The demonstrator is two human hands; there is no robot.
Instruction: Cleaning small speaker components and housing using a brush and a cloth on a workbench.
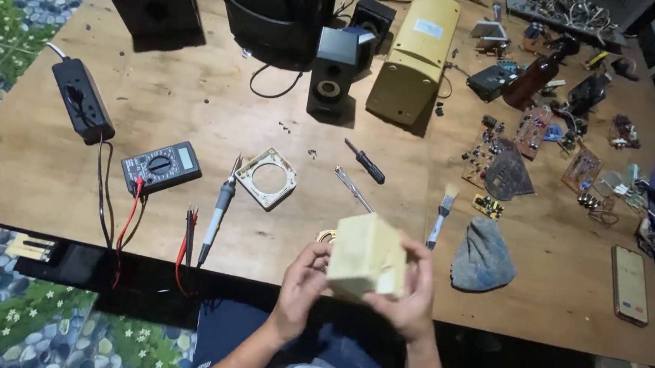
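Observation:
I hold a cream plastic box-shaped housing (pixel 365 255) over the near edge of the wooden table (pixel 193 111). My left hand (pixel 300 287) grips its left side. My right hand (pixel 410 292) wraps its right side and underside. A square cream frame with a round opening (pixel 266 176) lies on the table just beyond. A soldering iron (pixel 218 214) lies to its left. Two screwdrivers (pixel 365 161) (pixel 353 188) and a small brush (pixel 441 215) lie above my hands.
A multimeter (pixel 160 167) with red and black leads sits at left, near a black power strip (pixel 82 100). Black speakers (pixel 277 9) (pixel 332 75) and a yellow casing (pixel 415 56) stand at the back. Circuit boards (pixel 494 146), a grey cloth (pixel 483 256) and a phone (pixel 629 284) lie right.

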